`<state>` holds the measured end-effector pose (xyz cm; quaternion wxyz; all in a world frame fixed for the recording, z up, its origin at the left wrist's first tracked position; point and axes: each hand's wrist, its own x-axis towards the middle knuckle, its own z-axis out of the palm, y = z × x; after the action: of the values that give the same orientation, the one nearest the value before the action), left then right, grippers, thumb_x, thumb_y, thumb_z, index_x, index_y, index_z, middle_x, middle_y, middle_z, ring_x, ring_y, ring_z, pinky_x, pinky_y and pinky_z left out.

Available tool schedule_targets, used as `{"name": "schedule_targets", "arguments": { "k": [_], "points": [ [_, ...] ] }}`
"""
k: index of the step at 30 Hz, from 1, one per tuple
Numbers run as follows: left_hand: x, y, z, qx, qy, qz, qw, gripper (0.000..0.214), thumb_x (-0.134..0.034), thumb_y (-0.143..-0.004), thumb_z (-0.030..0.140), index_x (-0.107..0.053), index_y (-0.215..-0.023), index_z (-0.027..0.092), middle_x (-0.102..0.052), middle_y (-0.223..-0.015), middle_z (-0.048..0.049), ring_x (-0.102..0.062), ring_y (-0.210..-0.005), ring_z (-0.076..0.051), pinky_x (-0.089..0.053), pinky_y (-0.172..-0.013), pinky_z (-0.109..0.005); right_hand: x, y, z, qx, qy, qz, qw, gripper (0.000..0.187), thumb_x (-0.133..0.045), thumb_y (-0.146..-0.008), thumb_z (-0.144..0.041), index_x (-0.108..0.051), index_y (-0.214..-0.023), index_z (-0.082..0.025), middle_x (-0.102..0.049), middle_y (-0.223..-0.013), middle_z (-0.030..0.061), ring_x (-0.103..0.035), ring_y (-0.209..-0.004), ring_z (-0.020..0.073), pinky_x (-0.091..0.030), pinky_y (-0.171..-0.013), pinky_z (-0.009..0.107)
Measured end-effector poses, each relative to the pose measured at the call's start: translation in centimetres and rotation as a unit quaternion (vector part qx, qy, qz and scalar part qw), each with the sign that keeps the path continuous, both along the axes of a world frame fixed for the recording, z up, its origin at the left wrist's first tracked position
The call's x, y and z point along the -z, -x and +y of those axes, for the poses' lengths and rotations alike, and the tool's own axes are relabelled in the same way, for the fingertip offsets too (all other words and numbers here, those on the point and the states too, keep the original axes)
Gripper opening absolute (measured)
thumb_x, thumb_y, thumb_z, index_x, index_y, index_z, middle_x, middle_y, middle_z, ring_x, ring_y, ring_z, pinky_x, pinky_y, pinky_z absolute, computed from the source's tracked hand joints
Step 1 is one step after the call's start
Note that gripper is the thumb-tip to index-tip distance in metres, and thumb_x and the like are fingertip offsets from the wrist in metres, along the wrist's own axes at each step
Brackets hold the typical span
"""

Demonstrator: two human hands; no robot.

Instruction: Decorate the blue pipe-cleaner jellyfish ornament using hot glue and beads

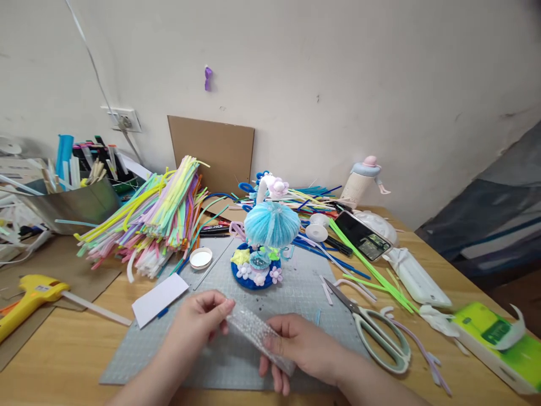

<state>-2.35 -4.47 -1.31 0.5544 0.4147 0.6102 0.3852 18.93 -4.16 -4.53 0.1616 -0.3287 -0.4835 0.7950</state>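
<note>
Both my hands hold a small clear strip studded with tiny beads [253, 334] low over a grey cutting mat [169, 332]. My left hand [198, 324] pinches its upper left end between thumb and fingers. My right hand [298, 349] grips the lower right part, with its fingers curled under. Just beyond the strip stands a pipe-cleaner craft: a fluffy light-blue ball [271, 224] on a blue round base with small flowers [255, 272].
Scissors [374, 327] lie right of my hands, and a phone [362, 235] lies beyond them. A big heap of coloured pipe cleaners [156, 217] fills the left middle. A yellow glue gun [29, 296] is far left. A white card [159, 299], a small white lid [200, 258] and a green tissue pack [499, 344] also lie on the wooden table.
</note>
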Motion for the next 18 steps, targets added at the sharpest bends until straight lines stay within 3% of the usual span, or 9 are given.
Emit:
{"name": "schedule_targets", "arguments": {
  "k": [3,6,8,10,12,15,18],
  "points": [
    [0.3,0.5,-0.7,-0.11,-0.017,-0.129,0.985,0.035,-0.075,-0.06,0.043,-0.061,-0.074,0.014,-0.06,-0.058,0.0003,-0.046,-0.046,-0.008,-0.032,-0.042,-0.018,0.4,0.1,0.0,-0.001,0.009,0.032,0.999,0.049,-0.062,-0.071,-0.06,-0.052,-0.079,-0.013,-0.066,-0.068,0.0066,-0.059,-0.042,0.0119,-0.045,-0.037,0.022],
    [0.9,-0.2,-1.7,-0.204,-0.053,-0.243,0.947,0.045,-0.079,-0.055,0.031,-0.06,-0.094,0.018,-0.062,-0.08,0.0005,-0.054,-0.058,-0.008,-0.042,-0.051,-0.019,0.3,1.0,-0.6,0.058,0.018,0.057,0.997,0.046,-0.06,-0.075,-0.057,-0.052,-0.081,-0.013,-0.067,-0.072,0.0082,-0.06,-0.042,0.0119,-0.045,-0.036,0.021],
    [1.8,-1.2,-2.8,-0.185,-0.034,-0.256,0.948,0.046,-0.08,-0.055,0.029,-0.059,-0.095,0.018,-0.061,-0.076,0.0007,-0.054,-0.059,-0.008,-0.044,-0.054,-0.019,0.0,2.2,-1.6,0.11,0.037,0.076,0.99,0.044,-0.061,-0.075,-0.055,-0.053,-0.086,-0.013,-0.067,-0.073,0.0074,-0.061,-0.043,0.012,-0.047,-0.039,0.021],
    [2.5,-2.1,-3.9,-0.081,-0.009,-0.246,0.966,0.039,-0.076,-0.063,0.037,-0.061,-0.091,0.015,-0.061,-0.071,-0.0011,-0.053,-0.057,-0.009,-0.043,-0.053,-0.02,-0.2,3.5,-2.7,0.14,0.065,0.102,0.983,0.045,-0.062,-0.075,-0.054,-0.055,-0.09,-0.012,-0.066,-0.072,0.0058,-0.063,-0.048,0.0125,-0.049,-0.045,0.023],
    [2.7,-2.2,-4.7,-0.021,-0.009,-0.215,0.976,0.035,-0.07,-0.069,0.045,-0.063,-0.084,0.014,-0.058,-0.062,-0.0003,-0.049,-0.05,-0.008,-0.039,-0.049,-0.019,-0.3,4.6,-3.8,0.131,0.097,0.123,0.979,0.048,-0.06,-0.076,-0.056,-0.056,-0.093,-0.011,-0.066,-0.076,0.0066,-0.066,-0.055,0.0138,-0.051,-0.053,0.025],
    [1.8,-0.4,-4.0,-0.056,-0.063,-0.153,0.985,0.037,-0.068,-0.068,0.047,-0.062,-0.086,0.015,-0.062,-0.07,-0.0021,-0.056,-0.061,-0.013,-0.045,-0.056,-0.022,-0.9,5.1,-4.6,0.116,0.119,0.112,0.98,0.056,-0.057,-0.076,-0.062,-0.056,-0.101,-0.011,-0.067,-0.086,0.0106,-0.067,-0.064,0.016,-0.051,-0.059,0.028],
    [0.2,3.3,-1.1,-0.07,-0.109,-0.03,0.991,0.041,-0.06,-0.072,0.049,-0.059,-0.096,0.015,-0.061,-0.07,-0.0011,-0.056,-0.058,-0.014,-0.045,-0.052,-0.024,-2.7,4.2,-5.0,0.13,0.058,0.073,0.987,0.057,-0.061,-0.074,-0.06,-0.056,-0.108,-0.013,-0.066,-0.091,0.0091,-0.066,-0.066,0.0145,-0.049,-0.062,0.028]
  ]
}}
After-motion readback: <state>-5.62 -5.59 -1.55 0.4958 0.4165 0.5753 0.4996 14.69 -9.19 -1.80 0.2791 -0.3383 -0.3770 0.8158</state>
